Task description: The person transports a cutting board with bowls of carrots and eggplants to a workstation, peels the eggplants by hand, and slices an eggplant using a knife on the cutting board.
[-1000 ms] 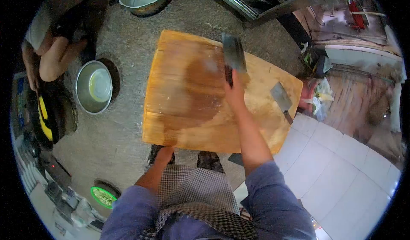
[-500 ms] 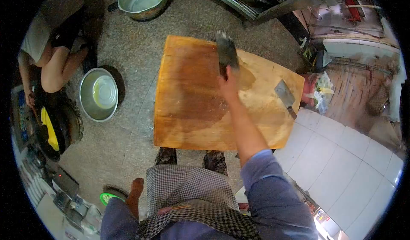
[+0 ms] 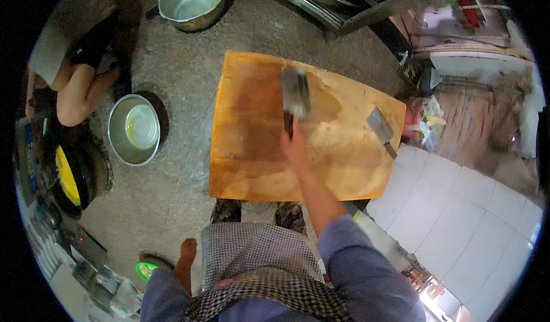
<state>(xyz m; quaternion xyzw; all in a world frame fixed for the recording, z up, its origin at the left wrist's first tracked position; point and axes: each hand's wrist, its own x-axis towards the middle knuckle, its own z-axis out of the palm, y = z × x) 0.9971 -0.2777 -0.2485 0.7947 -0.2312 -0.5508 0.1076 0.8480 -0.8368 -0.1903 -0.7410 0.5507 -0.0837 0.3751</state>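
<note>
My right hand (image 3: 293, 147) is closed round the dark handle of a cleaver (image 3: 296, 90), whose wide blade is blurred by motion. The blade is over the upper middle of a large wooden chopping board (image 3: 252, 179); I cannot tell whether it touches the wood. Dark wet patches cover much of the board's left and middle. A second cleaver (image 3: 380, 125) lies flat near the right edge. My left hand (image 3: 188, 250) hangs low beside the checked apron, its fingers curled, with nothing visible in them.
A steel bowl (image 3: 114, 141) and a metal pot (image 3: 172, 13) stand on the floor. At left, a person (image 3: 74, 101) is beside a dark pan with yellow food (image 3: 67, 176). A green-rimmed container (image 3: 146, 270) lies lower left. White tiles (image 3: 441, 207) border the right.
My right hand and its cleaver have moved back toward me and slightly left across the board. My left hand has barely moved. The other person's hand has shifted up from the pan.
</note>
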